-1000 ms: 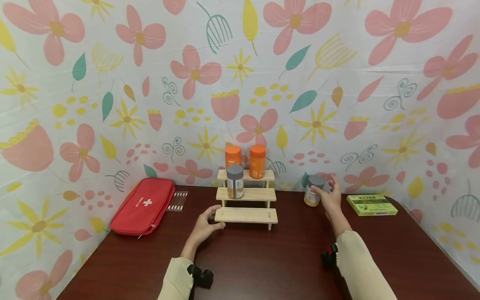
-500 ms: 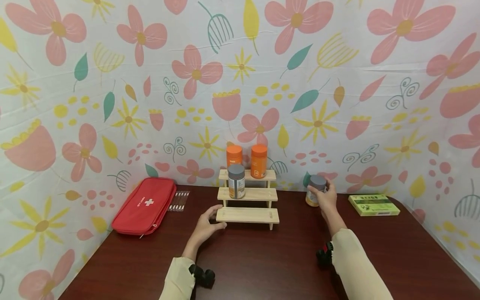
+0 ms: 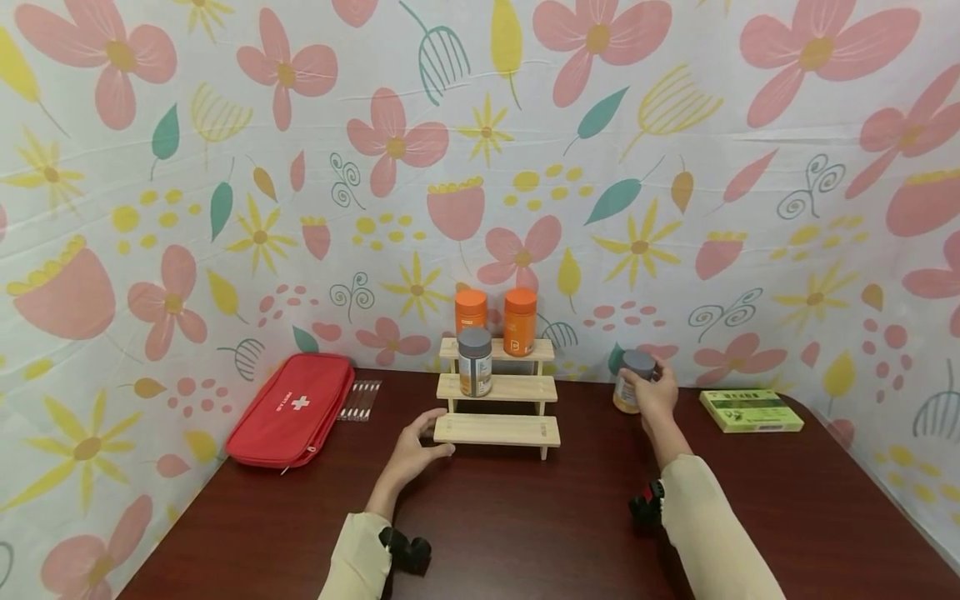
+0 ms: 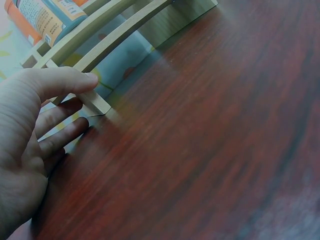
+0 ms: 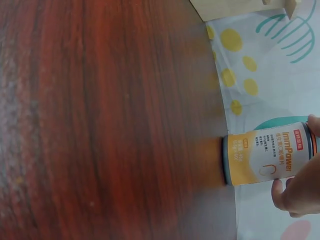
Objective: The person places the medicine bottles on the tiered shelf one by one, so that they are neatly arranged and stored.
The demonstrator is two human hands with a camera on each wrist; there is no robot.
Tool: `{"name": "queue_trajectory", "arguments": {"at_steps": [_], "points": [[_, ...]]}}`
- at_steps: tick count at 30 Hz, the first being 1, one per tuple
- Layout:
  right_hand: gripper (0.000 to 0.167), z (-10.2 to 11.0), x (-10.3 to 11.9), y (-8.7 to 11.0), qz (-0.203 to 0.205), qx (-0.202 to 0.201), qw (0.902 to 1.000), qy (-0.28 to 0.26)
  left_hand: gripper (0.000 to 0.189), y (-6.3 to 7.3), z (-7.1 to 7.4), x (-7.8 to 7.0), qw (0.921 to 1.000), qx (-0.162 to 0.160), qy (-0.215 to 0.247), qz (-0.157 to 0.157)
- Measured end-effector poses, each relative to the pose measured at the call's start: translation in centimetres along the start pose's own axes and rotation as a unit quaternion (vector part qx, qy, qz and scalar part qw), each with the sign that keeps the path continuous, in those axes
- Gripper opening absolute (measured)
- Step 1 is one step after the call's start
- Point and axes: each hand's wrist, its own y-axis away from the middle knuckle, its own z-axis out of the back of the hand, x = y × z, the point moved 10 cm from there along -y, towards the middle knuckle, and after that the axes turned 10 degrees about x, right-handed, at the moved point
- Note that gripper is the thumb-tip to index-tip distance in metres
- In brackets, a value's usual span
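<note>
A small wooden three-step stand [image 3: 497,430] stands mid-table, and my left hand [image 3: 411,452] holds the left end of its lowest step. In the left wrist view the thumb [image 4: 75,81] lies against the front of that end, with fingers behind it. My right hand [image 3: 657,394] grips a grey-capped supplement bottle [image 3: 626,396] near its top. The right wrist view shows this upright bottle's yellow and white label [image 5: 267,155]; whether its base touches the table I cannot tell. A similar grey-capped bottle [image 3: 476,369] is on the middle step. Two orange bottles [image 3: 520,325] occupy the top step.
To the left lies a red first-aid pouch [image 3: 291,412], with a clear pack of cotton swabs [image 3: 361,400] beside it. A flat green-yellow box [image 3: 752,411] is right of my right hand. A flowered cloth [image 3: 480,167] rises behind the dark table [image 3: 517,533].
My right hand's fingers, spread beside the grey-capped bottle one second ago, have closed round it. My left hand stays at the stand's end. The head view has shifted slightly.
</note>
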Motion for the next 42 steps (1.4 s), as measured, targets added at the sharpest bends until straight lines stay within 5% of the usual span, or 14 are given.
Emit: {"name": "queue_trajectory", "arguments": {"at_steps": [32, 42], "points": [[0.072, -2.0, 6.1, 3.5, 0.095, 0.033, 0.9949, 0.001, 0.06, 0.2, 0.0, 0.0, 0.9999, -0.004, 0.009, 0.002], [0.066, -3.7, 9.2, 5.3, 0.187, 0.042, 0.9814, 0.003, 0.06, 0.1, -0.1, 0.0, 0.9999, -0.001, 0.016, -0.003]]}}
